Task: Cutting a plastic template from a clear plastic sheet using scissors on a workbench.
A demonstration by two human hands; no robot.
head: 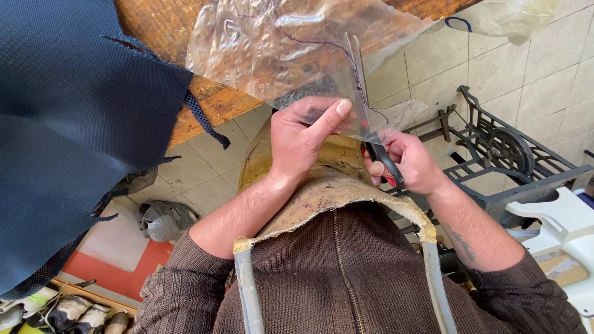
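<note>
Tiled floor (204, 167), wooden table (216, 105), scissors (365, 111) cutting clear plastic (272, 43)

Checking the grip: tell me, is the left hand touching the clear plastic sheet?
Touching. The head view shows the left hand pinching the clear plastic sheet, thumb pressed flat on its lower edge.

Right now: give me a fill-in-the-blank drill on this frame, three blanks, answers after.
1. The right hand holds a pair of ____ with dark handles.
2. The left hand pinches a sheet of clear ____.
3. The mesh fabric draped at the left is dark ____.
Missing words: scissors; plastic; blue.
</note>
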